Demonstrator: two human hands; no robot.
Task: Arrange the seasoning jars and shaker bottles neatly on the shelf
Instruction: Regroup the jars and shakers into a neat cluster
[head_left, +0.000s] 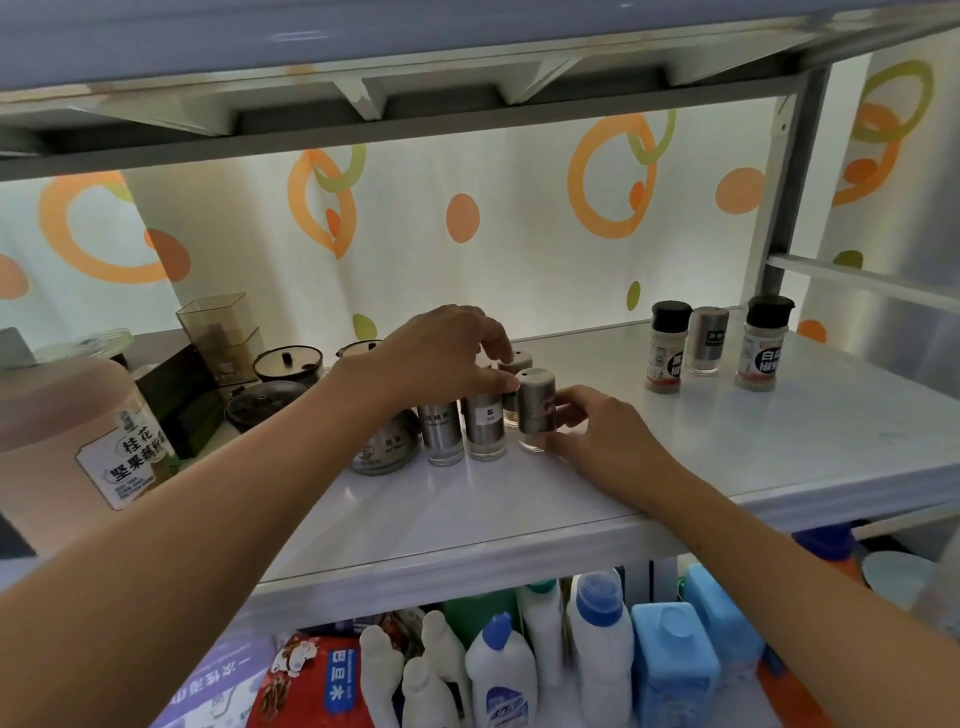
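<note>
Two hands meet at the front shaker (536, 408) on the shelf (727, 441): right hand (597, 431) grips its side, left hand (441, 358) arches over its cap. Whether the left pinches anything cannot be told.

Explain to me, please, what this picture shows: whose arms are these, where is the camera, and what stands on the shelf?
There is no machine here: a person wears a camera on the head, so this one picture looks forward and down at their own two arms. On the white shelf stands a row of steel shakers. The right hand holds the end shaker, fingers round its lower part. The left hand hangs curled over the tops of the row; its thumb seems to touch the end shaker's cap, but I cannot tell whether it grips anything. At the far right stand three small bottles, the outer two with black caps. At the left are a big jar and dark pots with lids. Cleaning bottles fill the shelf below.
</note>
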